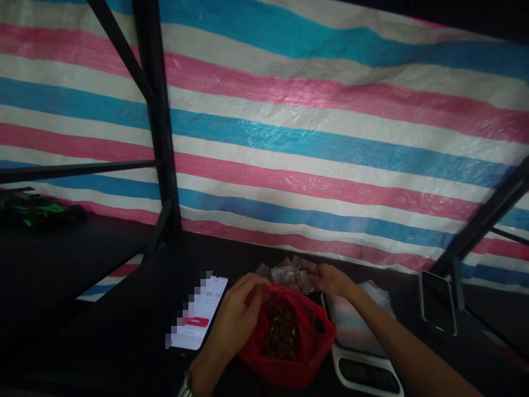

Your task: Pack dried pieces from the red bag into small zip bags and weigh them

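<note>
A red plastic bag (306,372) stands with its mouth spread, and small brown pieces (283,333) lie inside; they may be screws, but I cannot be sure. My left hand (243,306) has its fingers bent over the bag's left rim, gripping it. Behind the bag is a pile of small clear zip bags (289,275) with similar bits in them. My right hand (333,280) reaches to the pile's right end, fingers closed at the edge of one small zip bag. Its fingertips are partly hidden.
A white digital scale (367,375) sits under my right forearm, with clear plastic bags (378,295) by its far edge. A lit phone (198,314) showing a timer lies left; a dark phone (438,303) lies right. Black frame posts (159,138) and a striped sheet (309,138) stand behind.
</note>
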Available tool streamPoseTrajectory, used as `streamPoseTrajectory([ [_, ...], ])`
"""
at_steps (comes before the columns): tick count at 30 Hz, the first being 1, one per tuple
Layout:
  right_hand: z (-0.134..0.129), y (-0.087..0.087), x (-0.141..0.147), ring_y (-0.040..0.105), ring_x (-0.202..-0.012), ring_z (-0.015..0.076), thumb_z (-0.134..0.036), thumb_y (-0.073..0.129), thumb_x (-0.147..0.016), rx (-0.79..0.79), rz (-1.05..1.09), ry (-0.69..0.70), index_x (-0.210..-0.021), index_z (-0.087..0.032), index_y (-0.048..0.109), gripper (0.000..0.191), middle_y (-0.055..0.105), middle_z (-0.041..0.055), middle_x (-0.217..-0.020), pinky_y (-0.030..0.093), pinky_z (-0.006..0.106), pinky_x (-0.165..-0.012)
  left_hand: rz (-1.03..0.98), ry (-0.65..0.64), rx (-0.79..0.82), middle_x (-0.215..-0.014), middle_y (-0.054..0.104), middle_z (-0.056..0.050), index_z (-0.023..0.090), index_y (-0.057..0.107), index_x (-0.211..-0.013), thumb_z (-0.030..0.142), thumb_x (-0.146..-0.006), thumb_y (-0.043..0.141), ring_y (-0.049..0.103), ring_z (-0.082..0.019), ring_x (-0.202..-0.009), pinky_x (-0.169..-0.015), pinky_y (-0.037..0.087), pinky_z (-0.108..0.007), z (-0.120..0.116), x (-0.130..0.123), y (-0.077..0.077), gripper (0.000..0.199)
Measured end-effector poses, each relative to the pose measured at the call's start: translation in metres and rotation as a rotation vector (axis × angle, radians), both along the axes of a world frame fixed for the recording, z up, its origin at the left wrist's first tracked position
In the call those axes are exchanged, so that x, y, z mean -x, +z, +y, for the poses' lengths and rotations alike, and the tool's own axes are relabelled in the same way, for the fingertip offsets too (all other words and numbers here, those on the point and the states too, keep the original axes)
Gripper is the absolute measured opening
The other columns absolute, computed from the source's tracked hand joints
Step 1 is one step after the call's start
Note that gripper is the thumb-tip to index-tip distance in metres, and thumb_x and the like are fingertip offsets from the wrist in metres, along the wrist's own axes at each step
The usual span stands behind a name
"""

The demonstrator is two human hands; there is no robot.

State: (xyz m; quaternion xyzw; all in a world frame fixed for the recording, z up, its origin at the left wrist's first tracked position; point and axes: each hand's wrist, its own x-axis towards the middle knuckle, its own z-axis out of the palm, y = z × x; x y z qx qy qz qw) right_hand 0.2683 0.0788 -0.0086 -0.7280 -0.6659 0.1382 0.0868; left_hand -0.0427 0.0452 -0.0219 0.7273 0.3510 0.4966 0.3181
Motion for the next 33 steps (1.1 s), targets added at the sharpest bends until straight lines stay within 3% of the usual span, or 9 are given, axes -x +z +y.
streamPoseTrajectory([
  [3, 0.005, -0.006, 0.018, 0.073, -0.096, 0.0217, -0.041, 0.070, -0.102, 0.057, 0.075, 0.017, -0.111, -0.017, 0.073, 0.025, 0.075, 0.0056, -0.112, 0.062, 0.039, -0.086, -0.007, -0.033, -0.003, -0.101, 0.077, -0.004, 0.026, 0.075, -0.095, 0.020, -0.102, 0.049, 0.072, -0.022, -0.101, -0.093, 0.053, -0.033, 0.000, -0.001, -0.002, 0.028],
  [5, 0.003, -0.006, 0.022, 0.073, -0.096, 0.0215, -0.041, 0.070, -0.102, 0.060, 0.144, 0.023, -0.116, -0.016, 0.071, 0.029, 0.074, 0.0046, -0.115, 0.063, 0.039, -0.084, -0.019, -0.045, -0.002, -0.102, 0.076, -0.003, 0.026, 0.074, -0.095, 0.020, -0.102, 0.048, 0.072, -0.022, -0.102, -0.094, 0.052, -0.033, 0.000, -0.001, -0.002, 0.028],
  [9, -0.006, 0.007, 0.025, 0.067, -0.070, 0.0176, -0.042, 0.072, -0.096, -0.054, 0.346, -0.005, -0.078, -0.015, 0.071, 0.033, 0.069, -0.0010, -0.071, 0.055, 0.030, -0.068, -0.035, -0.047, 0.005, -0.101, 0.075, -0.003, 0.025, 0.073, -0.094, 0.020, -0.102, 0.048, 0.071, -0.021, -0.101, -0.094, 0.051, -0.033, -0.001, 0.000, 0.001, 0.027],
  [11, -0.013, 0.020, 0.028, 0.065, -0.066, 0.0177, -0.048, 0.070, -0.093, -0.142, 0.469, -0.018, -0.076, -0.016, 0.071, 0.036, 0.067, -0.0008, -0.064, 0.050, 0.029, -0.064, -0.041, -0.056, 0.006, -0.101, 0.075, -0.003, 0.025, 0.073, -0.094, 0.022, -0.103, 0.048, 0.071, -0.021, -0.101, -0.094, 0.051, -0.033, -0.004, -0.001, 0.005, 0.027],
  [16, -0.042, 0.063, 0.054, 0.070, -0.075, 0.0187, -0.056, 0.075, -0.082, -0.296, 0.750, 0.015, -0.128, -0.018, 0.068, 0.060, 0.077, 0.0017, -0.083, 0.050, 0.031, -0.070, -0.088, -0.083, 0.144, -0.105, 0.077, -0.003, 0.026, 0.073, -0.108, 0.032, -0.104, 0.053, 0.072, -0.021, -0.101, -0.093, 0.052, -0.032, -0.021, -0.017, 0.017, 0.021],
  [19, -0.065, 0.073, 0.087, 0.067, -0.068, 0.0164, -0.047, 0.088, -0.074, -0.348, 1.036, 0.056, -0.126, -0.022, 0.067, 0.061, 0.074, -0.0025, -0.076, 0.049, 0.029, -0.066, -0.191, -0.164, 0.304, -0.104, 0.078, -0.002, 0.026, 0.069, -0.117, 0.041, -0.103, 0.059, 0.073, -0.020, -0.096, -0.088, 0.053, -0.031, -0.030, -0.031, 0.019, 0.023],
  [24, -0.089, 0.049, 0.122, 0.060, -0.059, 0.0111, -0.036, 0.095, -0.068, -0.347, 1.251, 0.049, -0.107, -0.024, 0.068, 0.049, 0.062, -0.0097, -0.063, 0.045, 0.022, -0.059, -0.303, -0.351, 0.434, -0.097, 0.075, -0.002, 0.023, 0.067, -0.101, 0.042, -0.098, 0.067, 0.071, -0.019, -0.091, -0.083, 0.053, -0.029, -0.030, -0.037, 0.013, 0.019],
  [28, -0.089, 0.027, 0.116, 0.061, -0.057, 0.0106, -0.040, 0.096, -0.069, -0.259, 1.380, 0.108, -0.108, -0.025, 0.064, 0.053, 0.063, -0.0103, -0.063, 0.048, 0.022, -0.059, -0.118, -0.383, 0.466, -0.085, 0.070, 0.001, 0.022, 0.066, -0.090, 0.036, -0.096, 0.069, 0.065, -0.017, -0.081, -0.075, 0.049, -0.026, -0.030, -0.027, 0.014, 0.016],
  [33, -0.093, 0.023, 0.108, 0.067, -0.063, 0.0141, -0.037, 0.089, -0.078, -0.263, 1.353, 0.138, -0.109, -0.026, 0.061, 0.043, 0.065, -0.0085, -0.069, 0.054, 0.025, -0.063, -0.015, -0.387, 0.415, -0.079, 0.063, 0.001, 0.022, 0.061, -0.081, 0.048, -0.103, 0.058, 0.057, -0.015, -0.075, -0.070, 0.045, -0.025, -0.028, -0.028, 0.013, 0.034],
])
